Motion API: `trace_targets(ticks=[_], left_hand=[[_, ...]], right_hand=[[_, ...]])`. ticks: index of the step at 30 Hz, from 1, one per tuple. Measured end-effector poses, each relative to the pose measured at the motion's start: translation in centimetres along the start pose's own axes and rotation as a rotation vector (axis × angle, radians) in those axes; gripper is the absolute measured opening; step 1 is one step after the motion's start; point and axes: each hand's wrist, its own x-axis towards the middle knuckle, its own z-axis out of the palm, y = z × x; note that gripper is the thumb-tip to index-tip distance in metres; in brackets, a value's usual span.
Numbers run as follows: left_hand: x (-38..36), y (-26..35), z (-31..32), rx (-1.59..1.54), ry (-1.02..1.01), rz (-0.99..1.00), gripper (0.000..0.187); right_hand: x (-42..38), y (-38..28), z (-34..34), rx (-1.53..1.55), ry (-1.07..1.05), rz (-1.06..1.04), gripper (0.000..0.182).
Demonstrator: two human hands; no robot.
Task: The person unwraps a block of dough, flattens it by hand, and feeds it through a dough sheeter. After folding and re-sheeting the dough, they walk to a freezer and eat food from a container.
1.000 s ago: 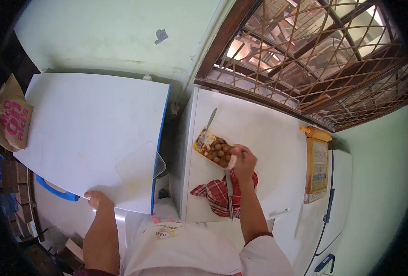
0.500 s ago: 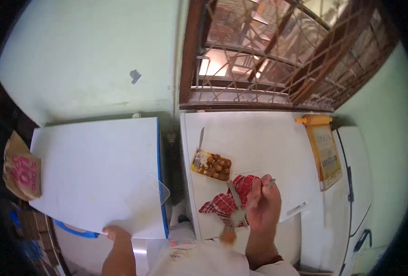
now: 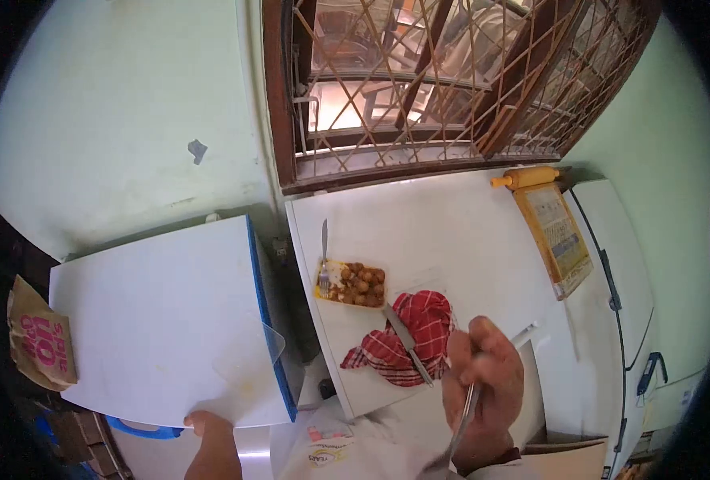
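Note:
My right hand [image 3: 491, 372] is closed around the handle of a metal fork [image 3: 468, 414], held above the counter's front edge. The fork slants down toward me; its lower end is blurred at the bottom of the view. My left hand [image 3: 209, 422] is curled over the front edge of a white lid [image 3: 163, 320] with blue trim. On the white top to the right, a red checked cloth [image 3: 427, 324] lies crumpled with a knife [image 3: 407, 336] across it. A plastic tray of brown food balls [image 3: 363, 284] sits behind the cloth, another fork [image 3: 324, 260] resting in it.
A clear plastic lid [image 3: 263, 352] lies at the left surface's right edge. A brown paper bag [image 3: 43, 340] stands far left. A yellow rolling pin [image 3: 527, 178] and a yellow-framed packet [image 3: 559, 240] are at the back right. Behind is a barred window [image 3: 451, 88].
My right hand has turned and moved right and down, with the fork lower and closer to me. The brown piece on its end no longer shows. The whole view has shifted and tilted.

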Motion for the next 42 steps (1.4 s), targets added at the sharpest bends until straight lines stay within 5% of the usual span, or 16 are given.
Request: trace_targets(ticks=[4, 9, 13, 16, 19, 42], left_hand=[[0.2, 0.4, -0.3, 0.016, 0.001, -0.006, 0.07], [0.6, -0.4, -1.2, -0.009, 0.021, -0.073, 0.07], [0.9, -0.3, -1.4, -0.016, -0.005, -0.085, 0.07], [0.0, 0.5, -0.9, -0.05, -0.009, -0.08, 0.07], [-0.1, -0.1, -1.6, -0.048, -0.012, -0.085, 0.071], [0.1, -0.2, -1.8, -0.057, -0.06, -0.01, 0.073]], right_hand=[[1.3, -0.3, -2.1, -0.146, 0.07, -0.289, 0.01], [3.9, -1.0, -7.3, -0.027, 0.13, -0.433, 0.023], [7.4, 1.9, -9.6, -0.633, 0.249, -0.422, 0.019], [11.2, 4.0, -13.9, -1.354, 0.154, -0.51, 0.014], [13.4, 6.1, -15.5, -1.659, -0.072, -0.564, 0.012], [16.1, 8.9, -18.4, -1.804, -0.359, -0.6, 0.014]])
